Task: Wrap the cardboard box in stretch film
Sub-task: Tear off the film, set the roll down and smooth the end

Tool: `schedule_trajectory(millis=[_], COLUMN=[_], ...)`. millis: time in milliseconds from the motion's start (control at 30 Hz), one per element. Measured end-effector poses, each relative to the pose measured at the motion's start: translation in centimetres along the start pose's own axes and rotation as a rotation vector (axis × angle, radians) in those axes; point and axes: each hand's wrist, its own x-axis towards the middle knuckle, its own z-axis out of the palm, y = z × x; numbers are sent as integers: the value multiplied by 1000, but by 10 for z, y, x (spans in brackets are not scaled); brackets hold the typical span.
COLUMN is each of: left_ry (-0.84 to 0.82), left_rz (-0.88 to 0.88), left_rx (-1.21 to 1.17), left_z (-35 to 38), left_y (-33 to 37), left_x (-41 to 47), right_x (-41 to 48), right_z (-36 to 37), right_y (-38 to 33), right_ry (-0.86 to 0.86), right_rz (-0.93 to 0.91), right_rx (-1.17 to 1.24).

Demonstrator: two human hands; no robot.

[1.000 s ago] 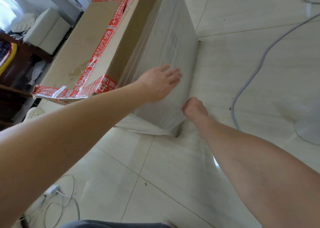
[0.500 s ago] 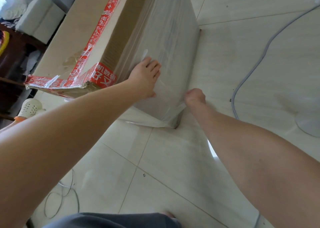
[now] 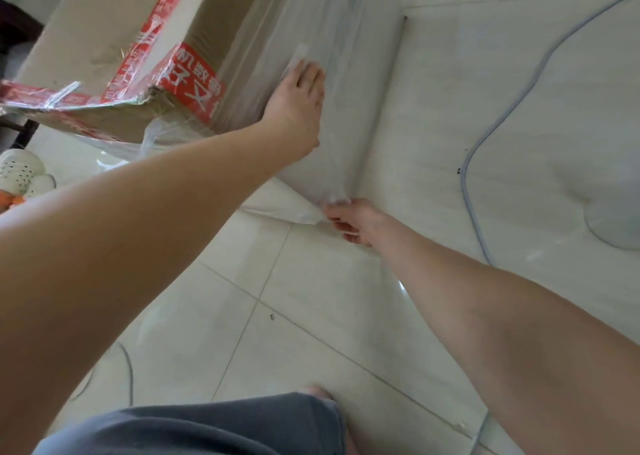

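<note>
Head view, single frame.

Far left: white perforated shoe (image 3: 20, 170) on the tiled floor (image 3: 311, 316), partly cut by the frame edge.

Left-centre: cardboard box (image 3: 104, 32) stands on the floor, large, its top face tilted toward me in this wide-angle view. Red tape (image 3: 197, 80) with white characters runs along the top seam and over the near corner. The near corner is crumpled.

Centre: stretch film (image 3: 346, 39) covers the tall side face of the box, cloudy and creased in vertical lines. Left hand (image 3: 298, 108) lies flat on this filmed face, fingers straight and together, palm pressing the film against the cardboard.

Centre, lower: right hand (image 3: 356, 220) is at the bottom corner of the box, just above the floor, fingers curled and pinching a bunched edge of the film. Film is taut between the two hands.

Right: grey cable (image 3: 485, 136) snakes across the floor, well apart from the box. Far right: pale round base (image 3: 616, 219), blurred; I cannot identify it.
</note>
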Motion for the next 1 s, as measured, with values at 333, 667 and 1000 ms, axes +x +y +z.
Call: schedule_trajectory(millis=[333, 667, 1000], left_ry=[25, 67, 99], left_rz=[15, 20, 22], left_rx=[-5, 15, 33], left_z=[3, 8, 8], left_y=[1, 5, 5], left_x=[4, 11, 12], right_x=[17, 26, 8], right_z=[-35, -33, 18], right_y=[1, -16, -23], right_ry=[390, 307, 699], right_rz=[25, -30, -613], right_rx=[-611, 315, -69])
